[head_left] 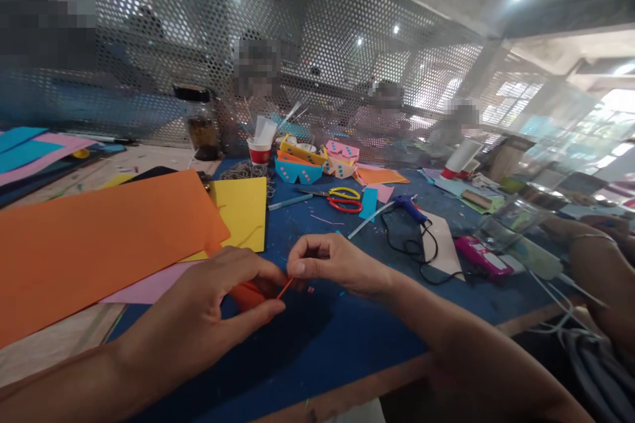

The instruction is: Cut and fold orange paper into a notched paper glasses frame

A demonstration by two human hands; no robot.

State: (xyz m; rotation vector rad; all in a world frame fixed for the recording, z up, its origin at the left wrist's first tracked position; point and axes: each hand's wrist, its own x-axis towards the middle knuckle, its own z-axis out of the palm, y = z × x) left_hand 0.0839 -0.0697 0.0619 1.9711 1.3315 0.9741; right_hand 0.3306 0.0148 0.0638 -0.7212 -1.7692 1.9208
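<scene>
A small piece of orange paper [247, 295] sits inside the curl of my left hand [211, 307], partly hidden by its fingers. My right hand [340, 264] pinches one edge of that piece between thumb and forefinger. Both hands are just above the blue table mat [278, 363]. Left of them lies a large orange sheet [119, 231], over a yellow sheet [243, 215] and a pink sheet [153, 284].
Beyond my hands lie scissors [344, 199], a blue glue gun [411, 208] with a black cord, and several folded paper glasses [299, 170]. A jar [202, 125] and cup [260, 152] stand behind. A person's arm [595, 264] is at right.
</scene>
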